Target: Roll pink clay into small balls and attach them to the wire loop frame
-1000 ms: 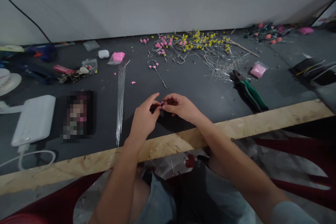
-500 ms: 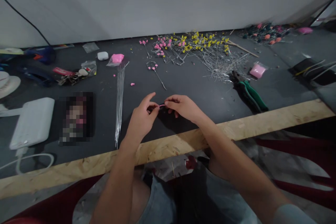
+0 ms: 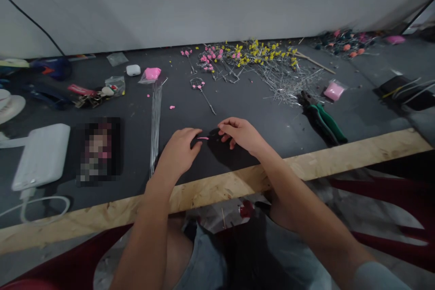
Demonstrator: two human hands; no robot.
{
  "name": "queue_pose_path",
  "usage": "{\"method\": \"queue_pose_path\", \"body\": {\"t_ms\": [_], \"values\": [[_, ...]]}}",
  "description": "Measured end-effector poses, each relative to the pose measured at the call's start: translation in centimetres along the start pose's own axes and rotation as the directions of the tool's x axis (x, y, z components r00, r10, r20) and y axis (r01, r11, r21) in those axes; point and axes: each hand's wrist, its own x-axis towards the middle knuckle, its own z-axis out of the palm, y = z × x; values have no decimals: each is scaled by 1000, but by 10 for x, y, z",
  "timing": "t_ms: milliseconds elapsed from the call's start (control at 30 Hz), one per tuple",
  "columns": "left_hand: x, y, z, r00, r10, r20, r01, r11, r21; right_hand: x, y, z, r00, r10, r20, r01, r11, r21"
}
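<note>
Two hands (image 3: 180,149), one pink strip (image 3: 203,138), one pair of pliers (image 3: 322,117).

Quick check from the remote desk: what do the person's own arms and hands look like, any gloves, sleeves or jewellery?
Both are bare: the left hand and the right hand wear no gloves, and no rings, watch or bands show on fingers or wrists. The forearms are uncovered along their whole visible length. Only at the bottom right corner does a light grey sleeve begin, on the right upper arm. No markings are visible.
</note>
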Motion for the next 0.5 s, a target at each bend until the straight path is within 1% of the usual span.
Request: {"method": "queue_pose_path", "body": {"t_ms": [167,233,300,367,433,500], "values": [[-15,4,8,995,-30,-100,32,999,24,-1,-1,2,1000,-4,5,4,1000,-26],[-20,7,11,992,-44,-115,50,997,53,-2,-1,2,1000,-11,26,13,997,-80],[-23,7,13,993,-50,-109,60,994,87,-3,-1,3,997,-43,68,56,981,-188],[-24,6,15,994,-50,-99,62,991,119,-4,0,4,985,-98,139,140,933,-333],[-26,4,16,994,-48,-96,62,987,147,-5,-1,5,965,-146,216,233,854,-466],[-27,3,16,995,-40,-91,55,983,173,-6,-3,6,950,-163,268,289,788,-543]]}}
